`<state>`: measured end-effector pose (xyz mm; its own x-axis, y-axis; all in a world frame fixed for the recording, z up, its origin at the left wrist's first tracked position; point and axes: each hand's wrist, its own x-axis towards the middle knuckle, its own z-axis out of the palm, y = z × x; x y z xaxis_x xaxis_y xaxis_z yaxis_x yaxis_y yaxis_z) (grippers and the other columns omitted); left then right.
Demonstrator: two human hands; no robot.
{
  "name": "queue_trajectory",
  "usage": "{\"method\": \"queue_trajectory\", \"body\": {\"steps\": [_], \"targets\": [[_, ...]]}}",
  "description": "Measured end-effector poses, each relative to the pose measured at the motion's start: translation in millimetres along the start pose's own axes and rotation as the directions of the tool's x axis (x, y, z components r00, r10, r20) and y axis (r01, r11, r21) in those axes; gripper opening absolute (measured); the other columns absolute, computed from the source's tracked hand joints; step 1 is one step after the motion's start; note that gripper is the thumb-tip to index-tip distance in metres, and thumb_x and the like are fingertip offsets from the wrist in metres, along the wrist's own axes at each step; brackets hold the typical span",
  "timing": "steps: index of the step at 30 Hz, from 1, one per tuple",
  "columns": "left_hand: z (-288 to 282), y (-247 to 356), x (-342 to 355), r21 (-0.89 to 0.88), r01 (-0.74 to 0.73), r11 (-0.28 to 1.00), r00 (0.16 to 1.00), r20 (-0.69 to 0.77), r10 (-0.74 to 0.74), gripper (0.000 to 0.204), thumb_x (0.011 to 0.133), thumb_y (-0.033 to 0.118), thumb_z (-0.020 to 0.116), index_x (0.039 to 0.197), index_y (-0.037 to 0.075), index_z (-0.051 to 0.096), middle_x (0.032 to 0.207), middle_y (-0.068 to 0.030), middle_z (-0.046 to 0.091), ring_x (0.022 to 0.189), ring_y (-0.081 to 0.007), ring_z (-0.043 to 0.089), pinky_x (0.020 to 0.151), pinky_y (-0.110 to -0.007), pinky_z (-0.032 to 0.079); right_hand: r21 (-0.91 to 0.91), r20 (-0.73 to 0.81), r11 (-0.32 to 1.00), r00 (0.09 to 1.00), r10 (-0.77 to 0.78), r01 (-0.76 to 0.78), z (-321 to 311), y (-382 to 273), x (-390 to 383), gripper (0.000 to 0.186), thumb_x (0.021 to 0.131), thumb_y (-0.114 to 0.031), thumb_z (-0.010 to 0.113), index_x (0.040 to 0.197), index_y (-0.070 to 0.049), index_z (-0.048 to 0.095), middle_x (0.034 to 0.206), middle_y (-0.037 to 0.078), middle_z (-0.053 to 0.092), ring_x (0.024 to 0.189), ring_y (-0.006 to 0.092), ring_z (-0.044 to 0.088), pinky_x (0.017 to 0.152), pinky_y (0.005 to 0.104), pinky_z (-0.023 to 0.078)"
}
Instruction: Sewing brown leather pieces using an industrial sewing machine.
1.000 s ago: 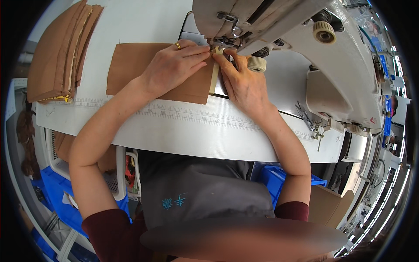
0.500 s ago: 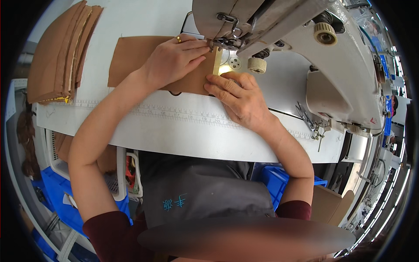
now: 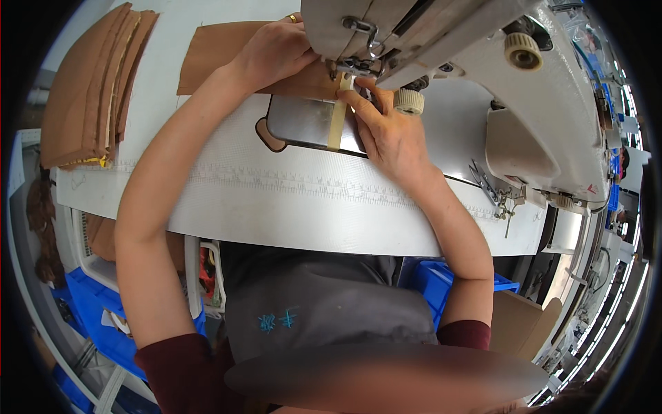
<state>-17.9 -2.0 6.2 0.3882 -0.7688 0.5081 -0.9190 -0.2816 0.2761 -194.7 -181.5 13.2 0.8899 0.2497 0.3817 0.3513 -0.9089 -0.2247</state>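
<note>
- The brown cloth (image 3: 214, 58) lies flat at the far side of the tabletop (image 3: 310, 221), left of the machine (image 3: 331, 31), its right end at the foot.
- It should handle as light and soft, slightly firm, and hardly fragile (creasing seems the likelier trouble).
- A flat palm on its middle, fingertips near the right edge, looks the best hold; the pale strip (image 3: 335, 131), narrow and limp, wants guiding close to the foot.
- The left hand (image 3: 276, 52) rests on the cloth; its fingers are hidden behind the machine, so I cannot tell their state.
- The right hand's (image 3: 396, 141) fingers are parted, tips at the strip; whether they pinch it, I cannot tell.
- Since half a second ago, cloth and left hand have moved farther away, baring the metal plate (image 3: 300, 121); the right hand has left the cloth's near corner.
</note>
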Motion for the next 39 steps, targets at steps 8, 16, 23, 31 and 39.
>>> {"method": "queue_trajectory", "body": {"steps": [8, 16, 23, 31, 39], "targets": [[0.8, 0.7, 0.2, -0.021, 0.011, 1.0, 0.999, -0.051, -0.012, 0.01, 0.083, 0.015, 0.066, 0.09, 0.008, 0.069, 0.093, -0.0079, 0.068, 0.095, -0.0284, 0.066, 0.082, -0.037, 0.056, 0.019, -0.049, 1.0, 0.999, 0.018, -0.017, -3.3, 0.5, -2.0, 0.037, 0.089, -0.008, 0.061, 0.126, -0.017, 0.062, 0.087, 0.01, 0.062, 0.069, 0.0275, 0.061, 0.058, 0.0397, 0.049], [2.0, 2.1, 0.8, -0.027, 0.002, 1.0, 0.996, -0.091, -0.004, 0.009, 0.085, 0.017, 0.065, 0.088, 0.009, 0.068, 0.093, -0.0063, 0.069, 0.097, -0.0265, 0.065, 0.084, -0.037, 0.055, -0.03, 0.006, 1.0, 1.0, -0.005, 0.005, -5.7, -4.9, 6.2, 0.036, 0.082, -0.005, 0.062, 0.118, -0.011, 0.064, 0.085, 0.011, 0.056, 0.085, 0.0289, 0.055, 0.072, 0.0399, 0.042], [5.4, -7.0, 2.4, -0.063, -0.011, 0.998, 0.997, -0.082, 0.006, 0.009, 0.085, 0.016, 0.065, 0.087, 0.008, 0.068, 0.089, -0.007, 0.068, 0.098, -0.0265, 0.065, 0.083, -0.037, 0.055, -0.016, -0.038, 1.0, 0.999, -0.008, 0.008, -4.8, -4.6, 9.5, 0.034, 0.082, -0.005, 0.064, 0.116, -0.012, 0.065, 0.086, 0.011, 0.056, 0.085, 0.0291, 0.055, 0.073, 0.0404, 0.043], [3.2, -3.1, 0.0, 0.063, 0.026, 0.998, 0.996, -0.092, -0.02, 0.01, 0.081, 0.011, 0.067, 0.089, 0.005, 0.068, 0.09, -0.0112, 0.069, 0.094, -0.0289, 0.065, 0.08, -0.038, 0.056, 0.042, -0.053, 0.999, 0.998, -0.017, 0.019, -3.6, -2.4, 10.5, 0.031, 0.081, -0.006, 0.064, 0.112, -0.012, 0.064, 0.093, 0.013, 0.057, 0.09, 0.032, 0.056, 0.077, 0.0442, 0.045], [-3.1, 3.4, 0.9, 0.107, 0.089, 0.99, 0.982, -0.173, -0.07, 0.014, 0.08, 0.007, 0.064, 0.094, 0.004, 0.068, 0.091, -0.0119, 0.069, 0.087, -0.0298, 0.065, 0.091, -0.043, 0.049, 0.019, -0.069, 0.999, 0.997, -0.036, 0.037, -3.4, 0.1, 2.4, 0.028, 0.078, -0.007, 0.064, 0.106, -0.004, 0.063, 0.108, 0.016, 0.057, 0.11, 0.035, 0.053, 0.091, 0.0444, 0.044]]}}
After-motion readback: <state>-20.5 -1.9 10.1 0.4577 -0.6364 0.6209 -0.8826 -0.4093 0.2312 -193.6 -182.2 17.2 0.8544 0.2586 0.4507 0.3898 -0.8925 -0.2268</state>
